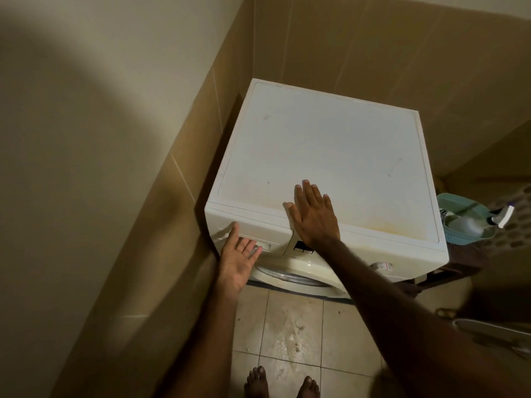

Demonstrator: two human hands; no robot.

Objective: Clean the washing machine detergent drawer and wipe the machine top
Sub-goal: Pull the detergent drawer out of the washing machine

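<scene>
One detergent drawer (253, 239), two hands

**What the view leaves unclear**

The right hand (311, 216) lies flat over the front edge of the washing machine top (316, 145), hiding that strip and part of the control panel (301, 247) below; the panel's markings are too small to read. The left hand (240, 258) covers part of the detergent drawer (258, 238) front, and whether its fingertips touch the handle recess cannot be told. The round door (293, 278) is mostly hidden below the machine's front edge. At the right, a teal basket (459, 237) with a spray bottle (488, 222) is partly hidden by the machine and dim. Both bare feet (283, 383) are cut off by the bottom edge.
</scene>
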